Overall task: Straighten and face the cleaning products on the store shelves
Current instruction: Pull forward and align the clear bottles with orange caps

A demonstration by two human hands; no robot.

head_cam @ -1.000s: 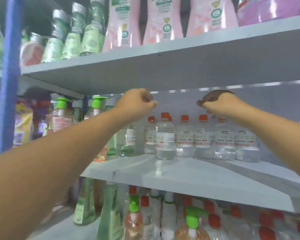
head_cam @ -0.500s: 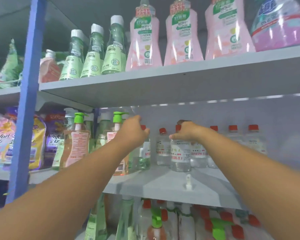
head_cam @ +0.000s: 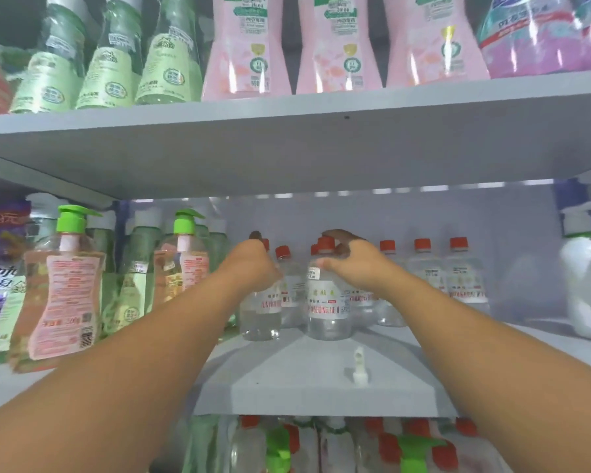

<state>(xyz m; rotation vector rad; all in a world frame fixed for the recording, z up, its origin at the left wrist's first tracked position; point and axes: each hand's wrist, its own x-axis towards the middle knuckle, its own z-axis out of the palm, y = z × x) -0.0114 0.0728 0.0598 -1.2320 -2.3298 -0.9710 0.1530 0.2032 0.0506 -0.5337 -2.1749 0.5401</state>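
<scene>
Grey shelving fills the frame. The upper shelf board (head_cam: 321,107) runs across the upper half, its broad underside (head_cam: 287,155) angled toward the camera and shaded. Below it the middle shelf (head_cam: 314,377) juts forward at center, pale grey, with a small white peg (head_cam: 358,367) standing on its front part. A light grey back panel (head_cam: 458,216) closes the bay behind, and a row of bright reflections (head_cam: 389,191) lines its top edge. At lower center a 3rd level (head_cam: 321,445) shows beneath the middle board.
</scene>
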